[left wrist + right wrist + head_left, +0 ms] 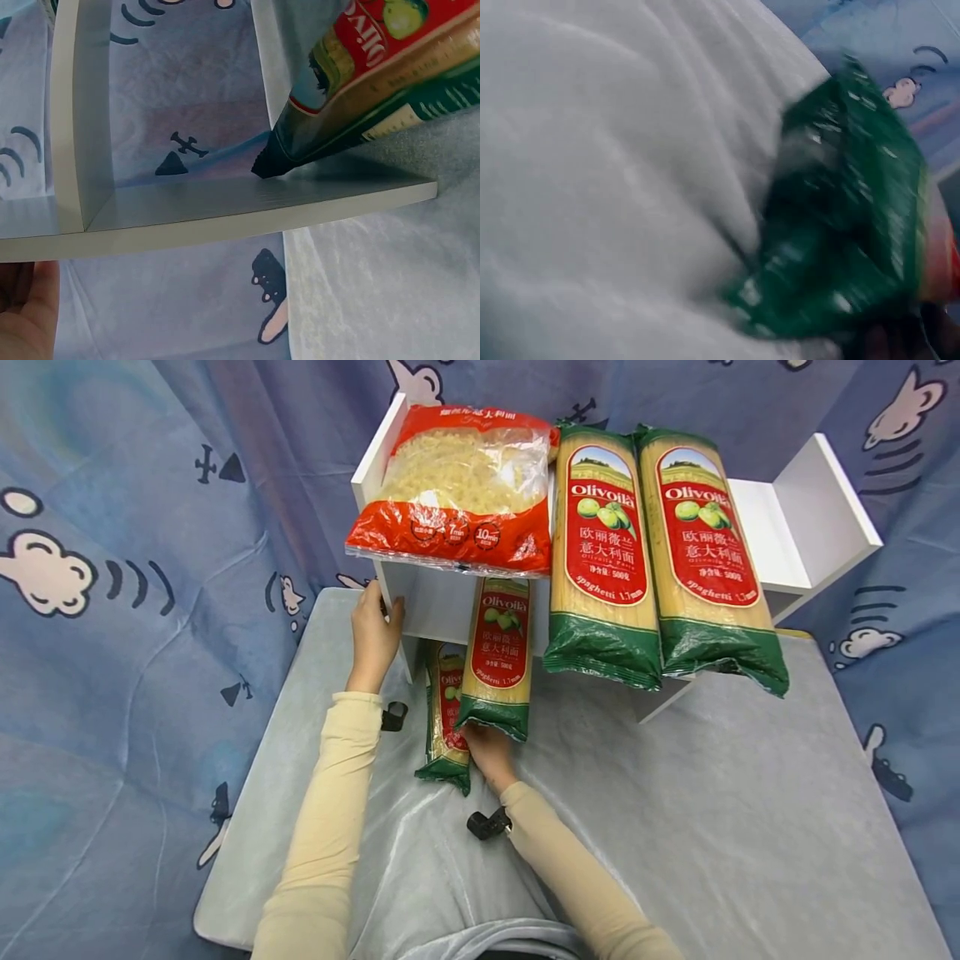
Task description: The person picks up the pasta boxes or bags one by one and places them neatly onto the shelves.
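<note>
My left hand grips the left side panel of a white shelf unit, thumb inside and fingers outside. Part of that hand appears at the lower left of the left wrist view. Low down, my right hand holds a spaghetti pack by its right side; the pack's far end reaches into the lower compartment. Its green end looks blurred in the right wrist view. Above it, another spaghetti pack sticks out of the middle compartment and partly hides my right fingers.
On the top shelf lie a red bag of short pasta and two large-looking spaghetti packs, their ends overhanging the front. A white side compartment stands at right. Grey cloth covers the table; a blue patterned curtain hangs around it.
</note>
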`<action>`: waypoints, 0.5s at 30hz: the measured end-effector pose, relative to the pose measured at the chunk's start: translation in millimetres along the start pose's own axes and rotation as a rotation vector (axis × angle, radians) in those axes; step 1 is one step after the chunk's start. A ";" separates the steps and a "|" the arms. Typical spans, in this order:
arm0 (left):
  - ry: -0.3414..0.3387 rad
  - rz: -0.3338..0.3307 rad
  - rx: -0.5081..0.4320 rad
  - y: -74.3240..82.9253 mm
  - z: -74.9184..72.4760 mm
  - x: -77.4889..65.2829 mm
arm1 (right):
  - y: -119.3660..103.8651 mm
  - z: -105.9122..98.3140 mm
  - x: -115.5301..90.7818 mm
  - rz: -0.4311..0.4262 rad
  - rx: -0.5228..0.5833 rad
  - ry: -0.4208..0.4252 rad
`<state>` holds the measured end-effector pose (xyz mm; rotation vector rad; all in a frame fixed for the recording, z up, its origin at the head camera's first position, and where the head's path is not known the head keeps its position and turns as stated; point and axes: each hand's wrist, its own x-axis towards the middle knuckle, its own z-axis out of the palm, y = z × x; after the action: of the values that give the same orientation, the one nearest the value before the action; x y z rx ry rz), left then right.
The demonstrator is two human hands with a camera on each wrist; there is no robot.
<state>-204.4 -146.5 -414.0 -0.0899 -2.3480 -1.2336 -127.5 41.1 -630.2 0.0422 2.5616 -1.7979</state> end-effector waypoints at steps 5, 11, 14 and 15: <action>0.003 -0.005 0.009 -1.1 -0.4 -0.1 | 37.7 8.4 16.3 0.158 0.245 -0.164; 0.005 0.015 0.019 -1.0 0.5 0.6 | 16.3 -3.8 20.5 0.299 0.259 -0.326; 0.004 0.021 0.014 -0.2 0.5 0.4 | -36.9 -17.6 7.0 0.376 0.208 -0.329; 0.006 0.022 0.012 -0.1 0.2 0.3 | -53.0 -21.2 2.3 0.391 0.192 -0.321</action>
<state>-204.8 -146.5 -414.0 -0.1079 -2.3430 -1.2074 -131.2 43.1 -573.2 0.2197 1.9937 -1.7257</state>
